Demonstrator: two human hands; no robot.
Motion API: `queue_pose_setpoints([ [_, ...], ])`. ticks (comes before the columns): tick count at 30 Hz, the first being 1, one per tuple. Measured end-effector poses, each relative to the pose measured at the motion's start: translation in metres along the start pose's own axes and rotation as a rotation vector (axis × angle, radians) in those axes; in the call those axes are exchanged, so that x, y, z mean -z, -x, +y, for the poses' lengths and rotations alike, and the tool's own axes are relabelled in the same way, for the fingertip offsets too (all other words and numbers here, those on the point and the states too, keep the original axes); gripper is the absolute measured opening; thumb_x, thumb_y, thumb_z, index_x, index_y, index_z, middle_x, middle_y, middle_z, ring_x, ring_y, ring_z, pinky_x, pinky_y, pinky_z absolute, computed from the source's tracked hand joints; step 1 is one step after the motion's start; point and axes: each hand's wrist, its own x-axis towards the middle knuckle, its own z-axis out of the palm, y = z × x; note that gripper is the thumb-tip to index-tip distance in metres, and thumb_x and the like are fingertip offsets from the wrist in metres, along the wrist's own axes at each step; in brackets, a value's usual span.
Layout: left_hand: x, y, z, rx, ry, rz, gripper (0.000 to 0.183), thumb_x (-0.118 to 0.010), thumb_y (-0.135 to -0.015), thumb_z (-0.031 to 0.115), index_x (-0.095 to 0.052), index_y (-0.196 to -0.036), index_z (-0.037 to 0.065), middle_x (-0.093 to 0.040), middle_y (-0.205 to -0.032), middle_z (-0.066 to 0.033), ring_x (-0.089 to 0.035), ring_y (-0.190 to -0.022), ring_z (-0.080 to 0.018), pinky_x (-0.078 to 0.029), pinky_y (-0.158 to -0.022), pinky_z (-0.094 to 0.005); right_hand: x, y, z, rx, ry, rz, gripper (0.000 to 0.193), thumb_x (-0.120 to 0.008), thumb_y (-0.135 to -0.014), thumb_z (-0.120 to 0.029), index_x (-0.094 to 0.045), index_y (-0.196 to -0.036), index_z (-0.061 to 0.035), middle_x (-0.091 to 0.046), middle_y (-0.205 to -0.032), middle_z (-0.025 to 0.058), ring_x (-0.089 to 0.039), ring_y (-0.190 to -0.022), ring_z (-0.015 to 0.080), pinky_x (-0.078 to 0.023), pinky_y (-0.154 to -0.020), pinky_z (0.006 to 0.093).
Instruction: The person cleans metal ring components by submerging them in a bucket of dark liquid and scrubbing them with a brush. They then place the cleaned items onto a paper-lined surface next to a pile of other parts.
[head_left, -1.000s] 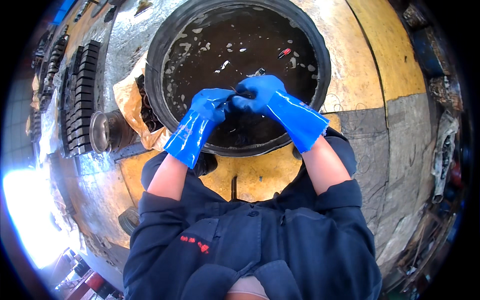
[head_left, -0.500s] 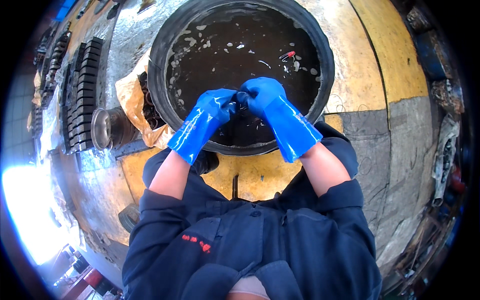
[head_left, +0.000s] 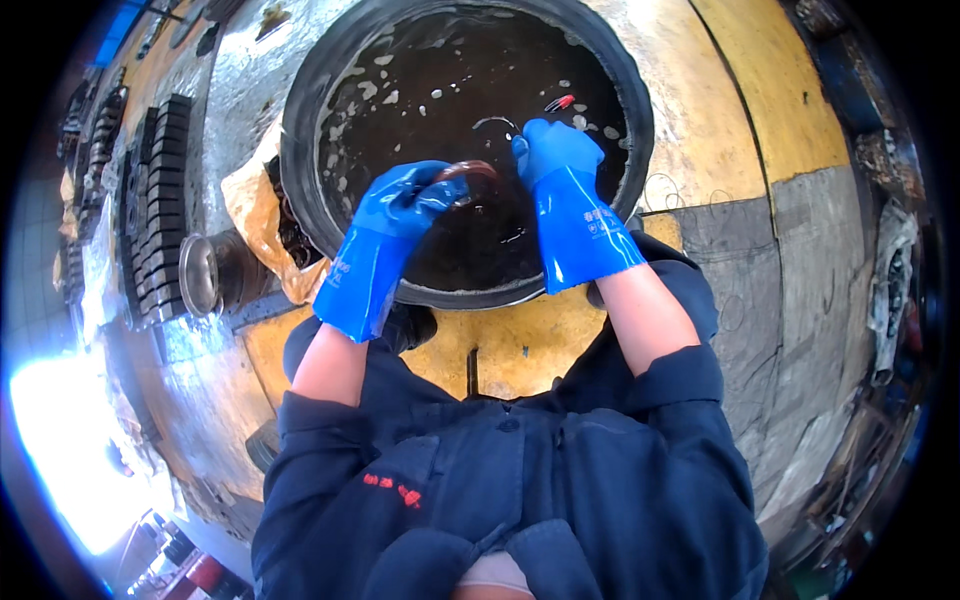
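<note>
Both my hands wear long blue rubber gloves over a wide black tub (head_left: 300,170) of dark liquid with bits of foam on top. My left hand (head_left: 405,200) is closed on a reddish-brown curved piece (head_left: 470,170), which looks like part of a ring; the glove hides the rest. To its right, my right hand (head_left: 562,155) has its fingers pinched together. From their tips a thin, dark curved strip (head_left: 495,121) reaches out to the left. Beyond that hand, a small tool with red handles (head_left: 559,103) shows near the tub's far right side.
An open tan bag (head_left: 250,205) of dark ring-like parts leans against the tub's left side. Beside it lies a metal cylinder (head_left: 200,275), with rows of black blocks (head_left: 165,210) farther left. Worn yellow and grey boards (head_left: 730,260) cover the floor at right.
My hands have come apart, the left to the left and the right up and rightward. The brown curved piece and thin strip now show at their fingers.
</note>
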Motion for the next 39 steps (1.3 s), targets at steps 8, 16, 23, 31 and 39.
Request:
queue_pose_setpoints([
  [8, 0.003, 0.018, 0.008, 0.180, 0.433, 0.139, 0.044, -0.084, -0.103, 0.034, -0.079, -0.133, 0.002, -0.081, -0.120, -0.0083, -0.074, -0.113, -0.0175, -0.055, -0.105, -0.0345, -0.013, -0.013, 0.050, -0.102, -0.380, -0.102, 0.092, -0.080, -0.087, -0.073, -0.074, -0.142, 0.0002, -0.075, -0.142, 0.0256, -0.073, -0.133, 0.0382, -0.055, -0.114, 0.0466],
  [16, 0.016, 0.023, 0.023, 0.236, 0.644, 0.205, 0.040, -0.079, -0.107, 0.028, -0.076, -0.135, 0.000, -0.081, -0.121, -0.0079, -0.073, -0.115, -0.0164, -0.051, -0.109, -0.0320, 0.025, 0.004, 0.061, -0.206, -1.067, -0.222, 0.077, -0.078, -0.101, -0.058, -0.069, -0.151, -0.0004, -0.071, -0.151, 0.0136, -0.067, -0.131, 0.0267, -0.049, -0.110, 0.0346],
  [23, 0.012, 0.022, 0.019, 0.285, 0.854, 0.215, 0.033, -0.072, -0.113, 0.028, -0.074, -0.133, 0.003, -0.080, -0.123, -0.0074, -0.076, -0.118, -0.0178, -0.057, -0.108, -0.0375, -0.009, -0.076, 0.046, -0.281, -1.259, -0.274, 0.065, -0.079, -0.103, -0.048, -0.069, -0.156, -0.0102, -0.055, -0.171, 0.0151, -0.056, -0.151, 0.0306, -0.050, -0.118, 0.0423],
  [31, 0.015, 0.025, 0.012, 0.318, 0.966, 0.195, 0.032, -0.068, -0.115, 0.027, -0.068, -0.139, 0.005, -0.078, -0.128, -0.0074, -0.075, -0.123, -0.0192, -0.059, -0.114, -0.0423, -0.041, -0.074, 0.022, 0.174, -0.434, -0.116, 0.052, -0.071, -0.105, -0.038, -0.076, -0.142, -0.0012, -0.078, -0.135, 0.0122, -0.068, -0.124, 0.0276, -0.050, -0.110, 0.0436],
  [39, 0.011, 0.026, 0.018, 0.272, 0.864, 0.254, 0.037, -0.067, -0.115, 0.026, -0.069, -0.143, 0.002, -0.077, -0.129, -0.0089, -0.073, -0.121, -0.0173, -0.056, -0.110, -0.0364, 0.028, -0.018, -0.014, 0.140, -1.065, -0.165, 0.036, -0.080, -0.102, -0.034, -0.082, -0.117, -0.0007, -0.081, -0.099, 0.0074, -0.071, -0.087, 0.0141, -0.056, -0.081, 0.0350],
])
